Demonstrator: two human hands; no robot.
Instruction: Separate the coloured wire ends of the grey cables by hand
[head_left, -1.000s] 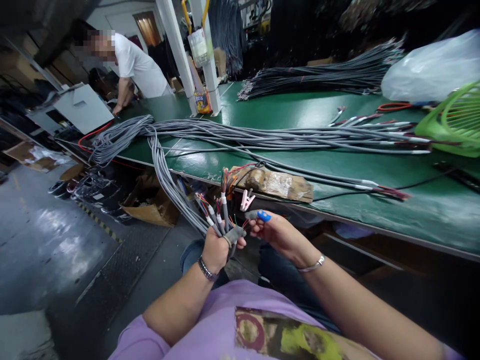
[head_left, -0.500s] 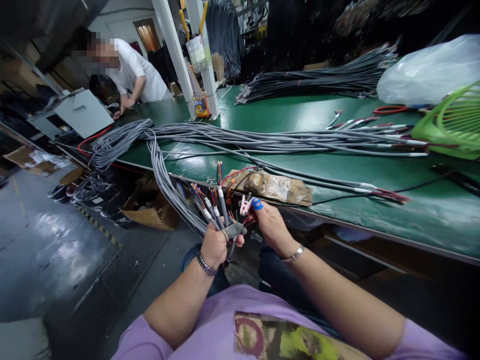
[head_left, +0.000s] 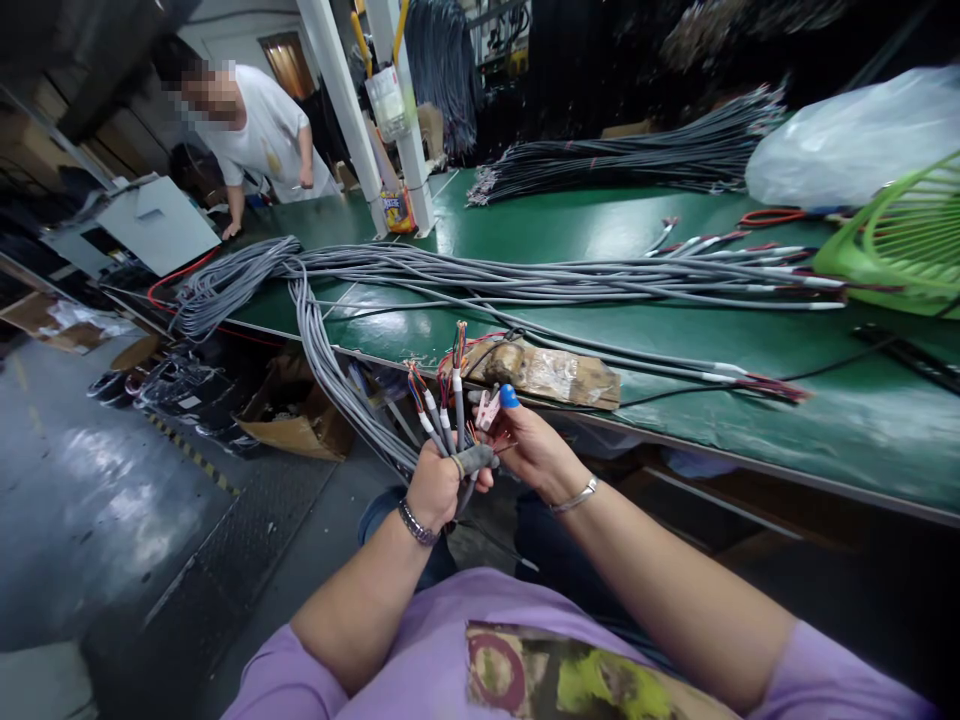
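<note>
My left hand (head_left: 436,482) is closed around a bunch of grey cables (head_left: 339,385) that hang off the green bench edge, their stripped ends with coloured wires (head_left: 442,385) standing up above the fist. A grey cot covers its thumb. My right hand (head_left: 525,447), with a blue cot on one fingertip, is pinched at the cable ends right beside the left hand, next to a small pink clip (head_left: 487,408). Both hands are held in front of the bench edge.
A green bench (head_left: 600,340) carries long grey cable bundles (head_left: 570,275), a taped brown block (head_left: 551,372), a green basket (head_left: 904,245), a plastic bag (head_left: 855,135) and dark cables (head_left: 637,155). A person in a white shirt (head_left: 259,130) leans on the far left end. Cardboard boxes (head_left: 292,410) lie below.
My right hand has moved up and left until it meets the cable ends in my left hand. The person at the far end has straightened and shifted.
</note>
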